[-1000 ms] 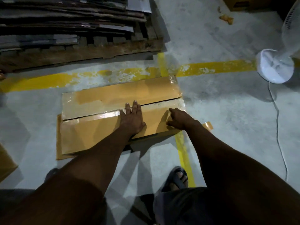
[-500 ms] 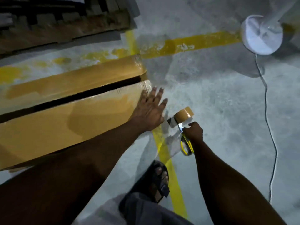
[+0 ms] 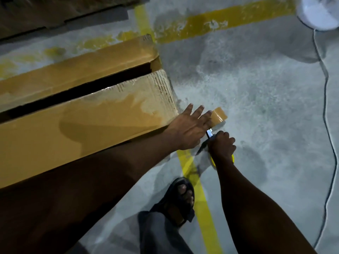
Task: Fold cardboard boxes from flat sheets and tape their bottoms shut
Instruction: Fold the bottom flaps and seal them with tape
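A brown cardboard box lies on the concrete floor. A dark gap runs between its two long flaps, and shiny tape covers the near flap's right end. My left hand is spread flat at the box's right end, with its fingertips against a brown tape roll on the floor. My right hand is closed on yellow-handled scissors. Their blade points up toward the roll, just beneath my left fingers. Whether a strip of tape runs from the roll to the box is hidden by my left hand.
A wooden pallet sits at the top left. A white fan base stands at the top right, and its cable trails down the right side. Yellow floor lines cross the concrete. My sandalled foot is below my hands.
My left hand slid off the box top to its right end, by the tape roll. My right hand left the flap, took the scissors and brought them close under the roll.
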The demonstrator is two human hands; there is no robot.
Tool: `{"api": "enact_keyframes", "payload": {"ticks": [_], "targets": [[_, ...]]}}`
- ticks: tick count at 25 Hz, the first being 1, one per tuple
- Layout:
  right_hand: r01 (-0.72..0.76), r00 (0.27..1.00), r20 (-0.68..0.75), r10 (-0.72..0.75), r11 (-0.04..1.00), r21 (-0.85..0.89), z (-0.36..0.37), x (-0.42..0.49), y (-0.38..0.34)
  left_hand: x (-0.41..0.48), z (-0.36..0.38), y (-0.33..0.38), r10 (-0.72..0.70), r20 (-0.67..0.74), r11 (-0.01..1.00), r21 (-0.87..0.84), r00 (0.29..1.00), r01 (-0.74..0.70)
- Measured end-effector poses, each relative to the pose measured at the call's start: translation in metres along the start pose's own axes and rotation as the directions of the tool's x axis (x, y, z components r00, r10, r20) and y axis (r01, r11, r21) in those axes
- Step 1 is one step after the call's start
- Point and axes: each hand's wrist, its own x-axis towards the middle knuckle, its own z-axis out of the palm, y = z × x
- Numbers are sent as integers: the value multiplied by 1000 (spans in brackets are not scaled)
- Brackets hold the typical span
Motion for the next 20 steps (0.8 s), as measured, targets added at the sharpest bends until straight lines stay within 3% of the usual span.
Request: {"api": "enact_keyframes", "payload": {"ticks": [2, 4, 7, 12, 14, 17, 18, 20], "targets": [[5, 1000, -15, -4, 1000, 30, -1, 0, 6, 0, -2, -1, 14, -16, 996, -89, 1000, -16], [30, 996, -79, -30, 1000, -4, -8, -11, 9, 0, -12, -3, -34, -51, 940, -341, 998, 15], [16, 980, -197, -15, 1000, 1, -38, -27, 6, -7, -42, -8, -207, -64, 702, -705, 976, 103], [61, 933, -354, -60, 998, -10, -136, -62, -18, -36, -122, -31, -493, 70, 401, -866, 867, 298], [152, 884, -441, -156, 987, -45, -180, -84, -39, -56, -159, -45, -573, 169, 194, -923, 802, 333], [298, 759, -541, -363, 932, -207, -240, -128, -80, -111, -210, -65, -534, 400, -284, -915, 745, 287], [343, 706, -564, -428, 904, -257, -257, -144, -97, -136, -224, -73, -531, 422, -375, -895, 735, 242], [430, 619, -570, -540, 841, -329, -287, -181, -137, -191, -246, -91, -597, 382, -428, -895, 706, 123]]}}
